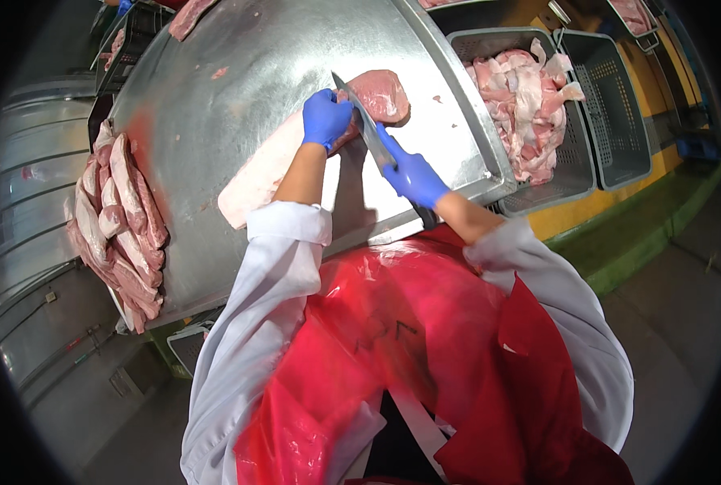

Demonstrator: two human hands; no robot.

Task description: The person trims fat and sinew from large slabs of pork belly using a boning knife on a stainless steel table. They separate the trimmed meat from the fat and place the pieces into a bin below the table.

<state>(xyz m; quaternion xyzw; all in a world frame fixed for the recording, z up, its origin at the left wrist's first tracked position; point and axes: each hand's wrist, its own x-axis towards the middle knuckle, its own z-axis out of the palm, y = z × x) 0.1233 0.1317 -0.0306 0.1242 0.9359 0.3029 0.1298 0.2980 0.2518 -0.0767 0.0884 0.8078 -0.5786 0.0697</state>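
A long slab of meat [259,166], pale fat facing up, lies slantwise on the metal table in front of me. My left hand [326,120], in a blue glove, is closed on its far end, the fingers curled at the edge beside the blade. In my right hand [415,178], also gloved in blue, is a long knife [363,120]. Its blade points away and to the left, across the meat. Just right of the blade lies a rounded lean portion of meat [383,94]. Whether it is still joined to the slab, I cannot tell.
The metal table [287,48] has a raised rim on its right. Several long meat strips [119,222] are piled at its left edge. To the right, a grey crate [577,153] holds fatty trimmings [522,109], with another grey crate [619,121] beside it.
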